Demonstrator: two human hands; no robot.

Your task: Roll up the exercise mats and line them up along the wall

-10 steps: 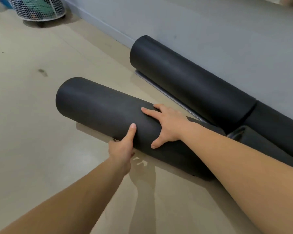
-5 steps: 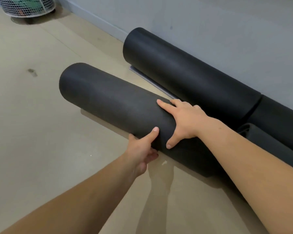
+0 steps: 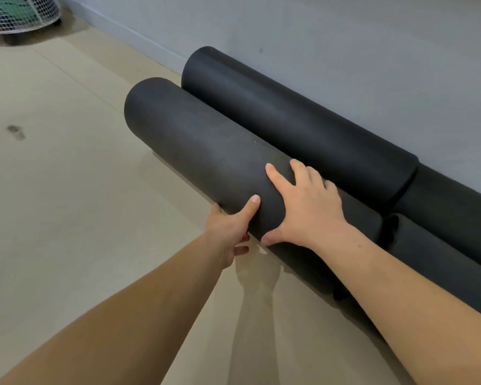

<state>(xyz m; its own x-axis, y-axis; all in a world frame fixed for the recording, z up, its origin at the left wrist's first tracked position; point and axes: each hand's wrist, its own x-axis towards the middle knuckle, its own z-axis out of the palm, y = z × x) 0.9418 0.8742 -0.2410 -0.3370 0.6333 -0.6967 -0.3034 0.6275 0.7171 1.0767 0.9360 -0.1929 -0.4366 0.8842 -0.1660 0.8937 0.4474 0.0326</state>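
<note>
In the middle, a black rolled mat (image 3: 200, 145) lies on the tan floor (image 3: 67, 218), just beside another black roll (image 3: 303, 126) against the gray wall (image 3: 345, 51). The right hand (image 3: 308, 209) lies flat on top of it. The left hand (image 3: 231, 229) grips it from below. A white wire basket (image 3: 20, 15) sits upper left.

A smooth grey-blue wall (image 3: 345, 51) runs slantwise ahead of me, with a paler baseboard (image 3: 128, 29) at its foot. The floor (image 3: 53, 232) below me is beige and faintly glossy, crossed by a thin seam (image 3: 75, 76) and marked by a dark smudge (image 3: 16, 132). Far off at upper left stands a white wire-mesh basket (image 3: 39, 20) holding something green. The light is soft.
</note>
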